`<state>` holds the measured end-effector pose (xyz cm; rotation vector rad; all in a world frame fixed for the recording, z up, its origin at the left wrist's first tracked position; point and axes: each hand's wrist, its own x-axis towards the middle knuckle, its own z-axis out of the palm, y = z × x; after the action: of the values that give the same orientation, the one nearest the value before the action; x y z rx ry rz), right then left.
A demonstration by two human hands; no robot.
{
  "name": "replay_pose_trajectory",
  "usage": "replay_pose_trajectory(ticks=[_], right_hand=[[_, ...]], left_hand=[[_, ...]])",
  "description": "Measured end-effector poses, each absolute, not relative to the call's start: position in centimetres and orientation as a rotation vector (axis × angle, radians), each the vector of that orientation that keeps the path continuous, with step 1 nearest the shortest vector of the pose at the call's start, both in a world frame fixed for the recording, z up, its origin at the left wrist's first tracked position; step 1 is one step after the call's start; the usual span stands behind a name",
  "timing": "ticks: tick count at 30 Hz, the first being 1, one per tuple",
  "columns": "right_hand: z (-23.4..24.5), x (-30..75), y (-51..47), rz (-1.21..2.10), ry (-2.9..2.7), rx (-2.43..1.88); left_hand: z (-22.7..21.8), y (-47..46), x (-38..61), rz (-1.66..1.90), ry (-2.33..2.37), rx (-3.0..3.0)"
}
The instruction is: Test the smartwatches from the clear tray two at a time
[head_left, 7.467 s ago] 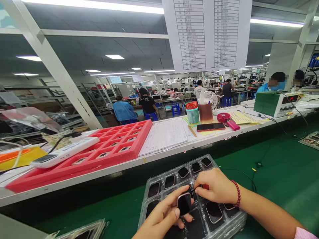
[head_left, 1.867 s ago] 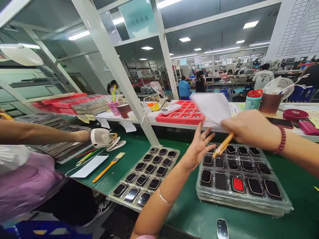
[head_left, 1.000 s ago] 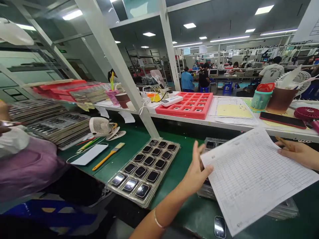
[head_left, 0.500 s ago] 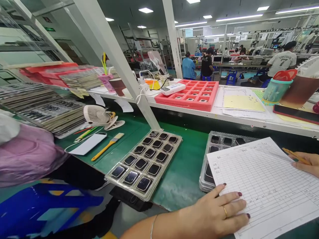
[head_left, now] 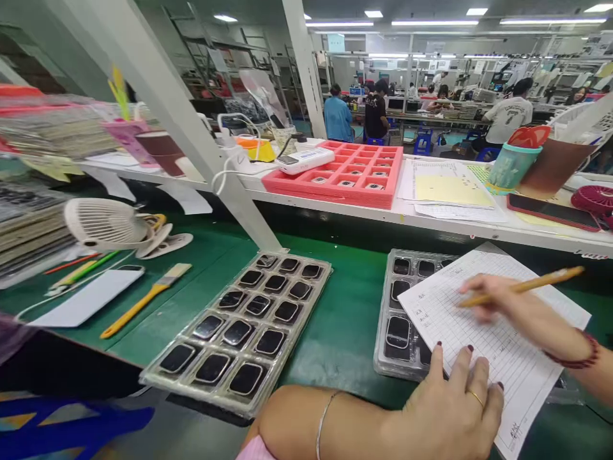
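A printed form sheet (head_left: 522, 383) with a grid and some handwriting lies at an angle over a clear plastic tray (head_left: 382, 348) of square dark watch faces. My left hand (head_left: 453, 402) rests on the lower left of the sheet, its fingers spread. Over the upper part of the paper, my right hand (head_left: 517, 310) is closed around a yellow-brown pen (head_left: 550, 279), which slants down to the left. Motion blurs its fingers, and I cannot tell whether the tip touches the paper. Left of the sheet sits another stack of trays (head_left: 306, 313) holding watch faces.
On the green bench lie a brush (head_left: 148, 300), a white phone (head_left: 96, 294) and a small fan (head_left: 110, 223). The shelf above carries a red foam tray (head_left: 335, 198), papers, a cup (head_left: 514, 163) and a dark phone (head_left: 550, 212). A slanted white post (head_left: 239, 211) stands at its left.
My right hand has moved left with the pen, from the sheet's right edge to over its upper part. The sheet has turned clockwise under my left hand. The view has shifted.
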<state>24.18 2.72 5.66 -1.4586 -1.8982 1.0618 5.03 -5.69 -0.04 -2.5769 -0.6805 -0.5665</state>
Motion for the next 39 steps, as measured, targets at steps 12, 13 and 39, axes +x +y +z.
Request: replay_pose_trajectory(ticks=[12,13,39], right_hand=[[3.3,18.2,2.4,1.249,-1.946,-1.238],[3.2,18.1,2.4,1.226,-1.963,-1.234],[4.4,25.3,4.8,-0.583,-2.305,-0.810]], left_hand=[[-2.7,-5.8,7.1,-0.985,-0.907,-2.381],[-2.7,-5.8,7.2,-0.999,-0.922,-2.374],[-5.7,-6.6,7.4,-0.815,-0.899,-2.455]])
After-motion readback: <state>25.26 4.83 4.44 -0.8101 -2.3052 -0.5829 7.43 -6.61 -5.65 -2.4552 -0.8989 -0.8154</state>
